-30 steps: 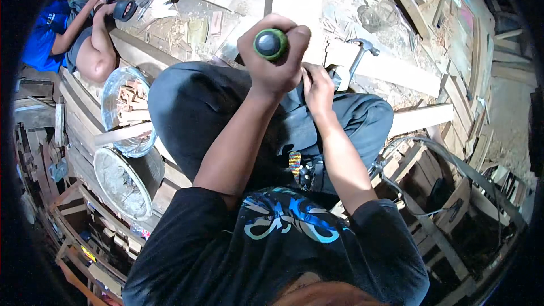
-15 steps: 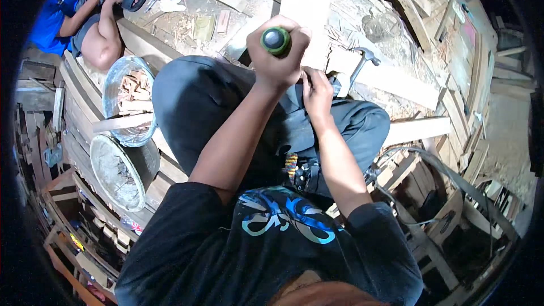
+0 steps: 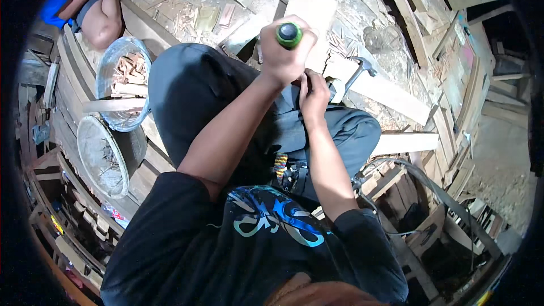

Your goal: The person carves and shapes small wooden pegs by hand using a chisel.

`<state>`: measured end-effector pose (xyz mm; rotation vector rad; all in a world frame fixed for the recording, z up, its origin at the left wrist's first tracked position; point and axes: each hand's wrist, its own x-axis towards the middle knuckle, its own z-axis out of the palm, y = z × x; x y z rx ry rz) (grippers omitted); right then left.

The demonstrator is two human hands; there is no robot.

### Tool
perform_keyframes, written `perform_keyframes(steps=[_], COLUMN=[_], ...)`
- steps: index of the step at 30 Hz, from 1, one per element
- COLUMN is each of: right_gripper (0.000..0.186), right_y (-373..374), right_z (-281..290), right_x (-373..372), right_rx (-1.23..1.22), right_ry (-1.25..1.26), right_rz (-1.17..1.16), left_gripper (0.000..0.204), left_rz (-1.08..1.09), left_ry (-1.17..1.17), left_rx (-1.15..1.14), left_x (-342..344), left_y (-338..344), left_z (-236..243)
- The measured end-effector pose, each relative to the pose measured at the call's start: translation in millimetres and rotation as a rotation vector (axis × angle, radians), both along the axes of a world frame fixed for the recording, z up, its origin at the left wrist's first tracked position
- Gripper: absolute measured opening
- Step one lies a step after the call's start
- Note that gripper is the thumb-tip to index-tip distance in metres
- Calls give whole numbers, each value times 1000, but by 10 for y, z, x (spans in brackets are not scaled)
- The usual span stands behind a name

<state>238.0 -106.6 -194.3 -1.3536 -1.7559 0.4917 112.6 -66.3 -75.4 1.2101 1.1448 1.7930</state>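
Observation:
My left hand (image 3: 281, 59) is closed around an upright green tool handle (image 3: 289, 34) with a dark round end; the tool's lower part is hidden beneath the fist. Just below and to the right, my right hand (image 3: 314, 96) is closed, fingers curled against something I cannot make out between my dark-trousered legs. Beyond both hands lies a pale board (image 3: 311, 8). A claw hammer (image 3: 361, 71) with a metal head rests on the wood to the right of my right hand, with small wood splinters nearby.
A co-worker (image 3: 101, 25) in blue sits at upper left. A bucket of wood offcuts (image 3: 126, 69) and a greyish bucket (image 3: 100, 156) stand left of my knee. Loose planks (image 3: 404, 143) lie to the right. A dark cable (image 3: 422, 175) curves across timber at lower right.
The view has shifted and tilted slightly, with both hands appearing a little higher and further right relative to my body. Both keep the same closed grip, the left still around the green handle.

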Motion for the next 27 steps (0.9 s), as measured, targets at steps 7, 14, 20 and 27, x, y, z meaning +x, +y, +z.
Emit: perform_keyframes(steps=[7, 14, 20, 27], right_gripper=[12, 12, 10, 12], right_y=[-51, 12, -48, -25], right_z=[65, 32, 40, -1], right_x=[-5, 27, -10, 14], right_rx=[24, -38, -6, -44], right_ry=[-56, -96, -56, -31], right_rz=[57, 49, 13, 28], left_gripper=[13, 13, 11, 11], left_rz=[-43, -33, -38, -63], left_ry=[158, 16, -13, -88], left_rx=[-8, -10, -19, -35], left_x=[37, 32, -45, 30], left_y=[-86, -74, -132, -2], left_z=[1, 110, 232, -73])
